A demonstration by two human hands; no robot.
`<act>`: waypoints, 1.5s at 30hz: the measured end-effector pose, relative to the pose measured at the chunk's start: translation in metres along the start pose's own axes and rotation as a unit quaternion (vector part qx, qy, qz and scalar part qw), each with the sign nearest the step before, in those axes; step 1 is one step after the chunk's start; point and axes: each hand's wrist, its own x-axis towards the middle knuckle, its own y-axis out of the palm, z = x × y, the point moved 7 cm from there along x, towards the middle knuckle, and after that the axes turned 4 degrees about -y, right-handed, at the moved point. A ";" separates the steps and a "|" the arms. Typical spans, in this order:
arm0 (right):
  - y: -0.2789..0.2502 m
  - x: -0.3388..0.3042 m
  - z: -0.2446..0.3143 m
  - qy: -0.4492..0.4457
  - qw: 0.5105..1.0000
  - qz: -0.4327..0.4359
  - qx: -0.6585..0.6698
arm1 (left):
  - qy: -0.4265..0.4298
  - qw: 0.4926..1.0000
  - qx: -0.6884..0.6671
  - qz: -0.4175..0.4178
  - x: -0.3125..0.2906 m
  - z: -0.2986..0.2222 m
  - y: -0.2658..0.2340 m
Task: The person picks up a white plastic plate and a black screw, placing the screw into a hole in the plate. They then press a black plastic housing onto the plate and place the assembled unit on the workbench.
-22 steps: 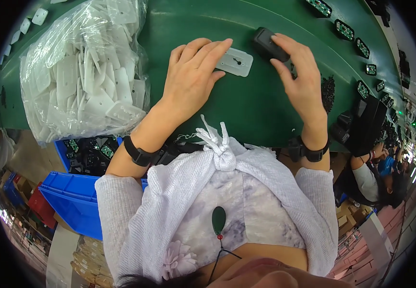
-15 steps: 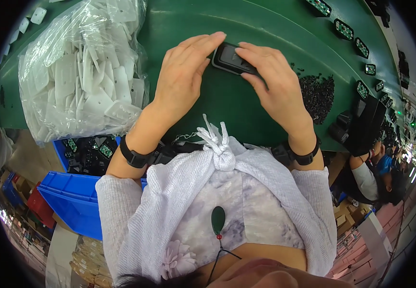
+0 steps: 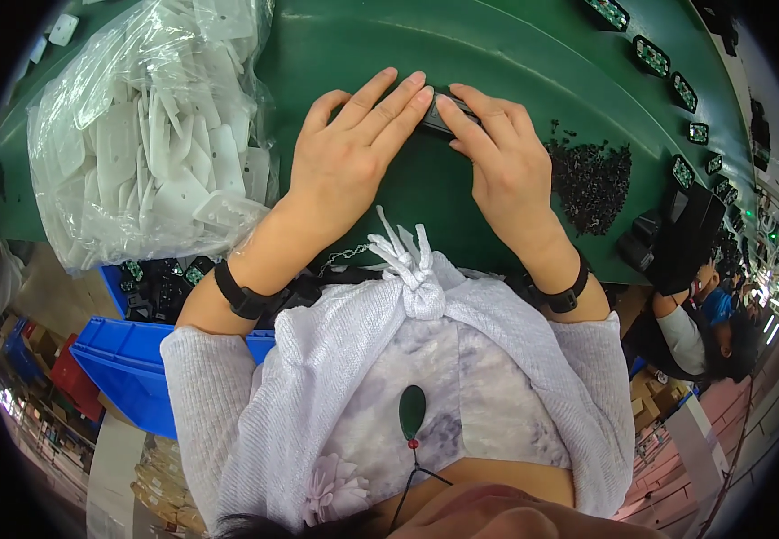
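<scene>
A small black plastic case (image 3: 448,113) lies on the green work surface between my two hands, mostly covered by fingers. My right hand (image 3: 502,148) holds its right end, the thumb on top and the fingers along the far side. My left hand (image 3: 346,148) is stretched out with its fingers fanned; the fingertips touch the left end of the case, and its thumb is hidden beneath. To the right of my right hand lies a heap of tiny black parts (image 3: 594,184). Left of my left hand rests a clear plastic bag (image 3: 151,135) full of white plates.
Black housings with green circuit boards (image 3: 651,56) form a line along the right side. Black cases (image 3: 642,235) sit by the near right edge. Blue crates (image 3: 129,364) stand below the left edge, one with boards inside. Another person (image 3: 677,337) is at the right.
My left hand's fingers have spread apart and reach onto the left end of the case. The right hand's thumb has moved onto the top, and the case is more covered.
</scene>
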 end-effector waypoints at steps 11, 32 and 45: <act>0.003 0.009 -0.045 0.139 0.823 -0.045 0.548 | -0.246 0.888 -0.389 0.011 0.019 0.035 0.021; -0.009 0.130 -0.149 0.076 0.957 -0.055 0.275 | -0.243 0.946 0.036 -0.212 -0.045 0.058 -0.132; -0.020 0.156 -0.201 0.162 0.956 0.024 0.243 | -0.295 0.906 0.258 -0.163 -0.071 0.115 -0.145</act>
